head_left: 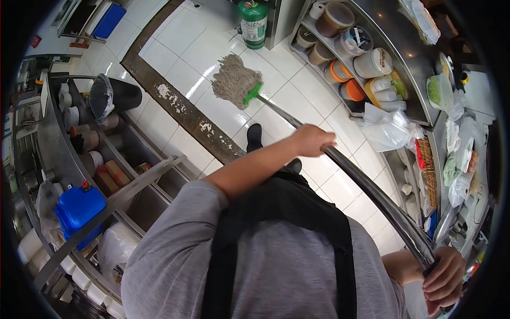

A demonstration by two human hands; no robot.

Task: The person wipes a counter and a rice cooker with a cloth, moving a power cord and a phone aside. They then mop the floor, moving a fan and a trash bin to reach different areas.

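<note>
A string mop with a grey, stringy head (234, 81) and a green clamp (253, 93) lies with its strands on the white tiled floor. Its long dark handle (372, 189) slants from the clamp down to the lower right. Reaching across my body, my left hand (312, 140) is closed round the handle's upper-middle stretch in view. My right hand (444, 280) wraps the near end of the same handle, beside my right hip. Both hands grip the one pole, well apart from each other.
A dark floor channel (175, 101) with white bits runs left of the mop. A green cylinder (252, 24) stands beyond it. Metal shelves with tubs (373, 63) line the right. At left are a black bin (125, 97), a steel rack and a blue jug (79, 212).
</note>
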